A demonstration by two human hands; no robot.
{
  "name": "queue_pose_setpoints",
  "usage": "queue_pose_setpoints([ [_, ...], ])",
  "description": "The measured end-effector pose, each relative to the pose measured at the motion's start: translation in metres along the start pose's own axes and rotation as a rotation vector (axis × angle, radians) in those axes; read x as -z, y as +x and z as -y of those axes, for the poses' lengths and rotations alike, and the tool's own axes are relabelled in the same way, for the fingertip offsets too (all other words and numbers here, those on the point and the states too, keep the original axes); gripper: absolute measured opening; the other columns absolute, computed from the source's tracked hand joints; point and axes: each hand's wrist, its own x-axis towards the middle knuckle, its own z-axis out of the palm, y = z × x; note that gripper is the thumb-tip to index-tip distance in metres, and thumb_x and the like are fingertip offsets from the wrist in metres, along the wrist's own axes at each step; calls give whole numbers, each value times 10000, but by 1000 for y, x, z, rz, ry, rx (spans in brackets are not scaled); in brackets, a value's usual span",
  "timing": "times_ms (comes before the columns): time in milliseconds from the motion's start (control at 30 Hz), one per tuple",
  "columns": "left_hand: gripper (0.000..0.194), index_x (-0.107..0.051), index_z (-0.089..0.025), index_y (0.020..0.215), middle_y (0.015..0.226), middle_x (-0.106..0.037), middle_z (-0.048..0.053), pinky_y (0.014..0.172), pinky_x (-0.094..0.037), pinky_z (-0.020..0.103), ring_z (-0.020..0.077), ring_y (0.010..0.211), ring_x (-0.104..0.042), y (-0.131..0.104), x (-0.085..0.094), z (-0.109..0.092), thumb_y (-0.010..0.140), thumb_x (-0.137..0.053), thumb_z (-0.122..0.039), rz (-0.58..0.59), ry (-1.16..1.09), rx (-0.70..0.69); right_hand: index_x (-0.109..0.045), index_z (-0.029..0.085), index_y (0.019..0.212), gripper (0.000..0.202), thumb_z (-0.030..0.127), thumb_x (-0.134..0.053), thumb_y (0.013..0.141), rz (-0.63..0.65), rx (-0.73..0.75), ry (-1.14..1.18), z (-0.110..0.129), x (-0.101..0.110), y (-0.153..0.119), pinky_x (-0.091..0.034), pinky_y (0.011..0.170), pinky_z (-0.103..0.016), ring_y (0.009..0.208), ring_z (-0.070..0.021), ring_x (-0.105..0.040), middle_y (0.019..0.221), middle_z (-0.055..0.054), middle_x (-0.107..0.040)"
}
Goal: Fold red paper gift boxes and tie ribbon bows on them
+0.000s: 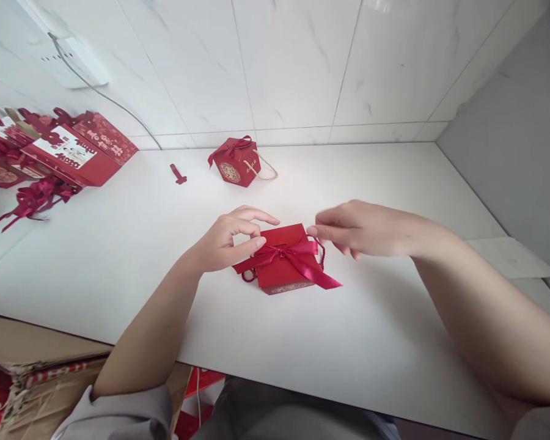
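A red gift box rests on the white table in front of me, tied with a satin ribbon bow whose tails hang over its front. Dark red twisted cord handles loop out at its sides. My left hand is at the box's left end, thumb and curled fingers closed at the left loop of the bow, index finger stretched along the top edge. At the right upper corner, my right hand has thumb and index finger drawn together beside the cord; what they hold, if anything, is hidden.
Behind stands another red hexagonal box with a gold cord. A small red tag lies left of it. Several red boxes and loose ribbon bows are at far left. A white sheet lies right; a cardboard carton is below.
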Motion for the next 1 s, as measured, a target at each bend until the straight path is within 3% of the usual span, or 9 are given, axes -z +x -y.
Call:
queue_pose_setpoints([
  [133, 304, -562, -187, 615, 1265, -658, 59, 985, -492, 404, 243, 1176, -577, 0, -1, -1, 904, -556, -282, 8, 17, 13, -650, 189, 676, 566, 722, -513, 806, 314, -66, 8, 1, -2, -7, -451, 564, -304, 579, -204, -637, 683, -73, -684],
  [233, 348, -520, -180, 573, 1253, -659, 61, 964, -500, 391, 238, 1156, -585, 1, -3, -3, 893, -584, -300, 3, 38, 14, -670, 188, 692, 563, 735, -558, 764, 386, -38, 49, 4, -5, -11, -469, 571, -306, 605, -214, -659, 724, -75, -708],
  [533, 420, -430, -173, 519, 1123, -710, 55, 986, -465, 416, 221, 1086, -618, 4, -11, -2, 892, -599, -264, -80, 159, -114, -638, 201, 724, 307, 470, -576, 858, 350, 139, 129, 10, -6, -9, -481, 623, -277, 692, -190, -663, 787, -41, -720],
  [833, 425, -440, -179, 502, 1073, -732, 40, 1042, -439, 432, 216, 1069, -637, 5, -13, 0, 902, -565, -246, -144, 196, -150, -561, 224, 726, 172, 332, -531, 856, 257, 196, -23, 6, -1, -11, -371, 524, -262, 578, -148, -533, 667, 5, -606],
  [1000, 406, -465, -180, 518, 1074, -736, 30, 1021, -447, 418, 214, 1081, -633, 6, -13, -1, 908, -564, -231, -142, 215, -175, -592, 233, 789, 148, 333, -514, 867, 223, 215, -104, 6, 1, -11, -350, 511, -259, 553, -135, -476, 665, 13, -572],
])
